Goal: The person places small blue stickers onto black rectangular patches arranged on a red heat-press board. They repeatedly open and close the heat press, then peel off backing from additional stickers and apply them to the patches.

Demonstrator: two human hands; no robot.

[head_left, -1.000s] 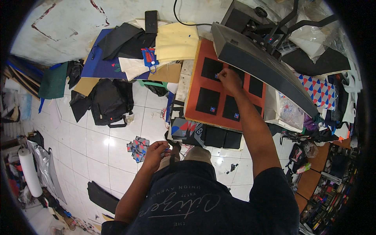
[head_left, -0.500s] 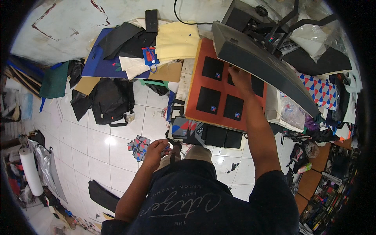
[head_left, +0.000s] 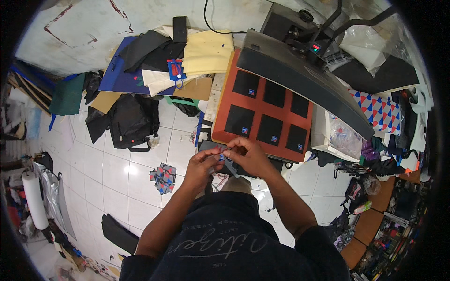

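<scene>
Black phone [head_left: 179,29]: at the upper left corner of folded yellow fabric [head_left: 207,54], near a blue and red pouch [head_left: 176,70]. Black bag [head_left: 131,119]: on the white tiled floor [head_left: 112,161]. Folded dark cloth [head_left: 120,234]: on the floor, lower left. White roll [head_left: 35,201]: far left, beside silver sheeting [head_left: 58,201]. Dark green cloth [head_left: 67,96]: upper left. Wall [head_left: 93,21]: bears reddish-brown marks.

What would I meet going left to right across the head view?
White cylindrical roll → flat black piece on the floor → pile of grey, red and blue patterned pieces → bare left hand → bare right hand → white open box holding clear plastic.
</scene>
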